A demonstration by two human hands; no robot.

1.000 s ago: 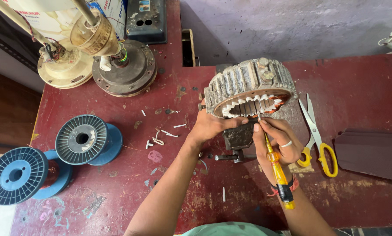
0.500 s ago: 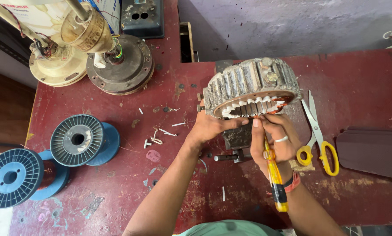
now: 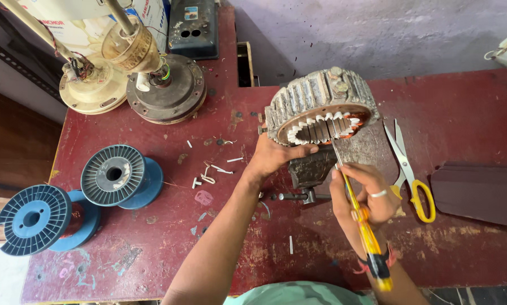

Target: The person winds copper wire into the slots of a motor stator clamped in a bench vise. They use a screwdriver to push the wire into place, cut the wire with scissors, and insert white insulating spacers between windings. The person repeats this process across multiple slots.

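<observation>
- While the motor stator (image 3: 320, 107) stands on edge on a small bench vise (image 3: 310, 172) at the middle of the red worktable (image 3: 152, 243), both hands work at its lower rim.
- The left hand (image 3: 273, 155) is clamped on the stator's lower left edge, thumb along the toothed inner ring.
- The right hand (image 3: 366, 195) sits just below and right of the stator, fingers closed round a yellow-handled screwdriver (image 3: 362, 226); its thin shaft reaches up to the slots lined with white insulation.
- Yellow-handled scissors (image 3: 409, 169) lie just right of that hand.
- Two blue wire spools (image 3: 115, 176) rest well apart, at the left.
- Two fan motors (image 3: 163, 90) stand at the far left corner.
</observation>
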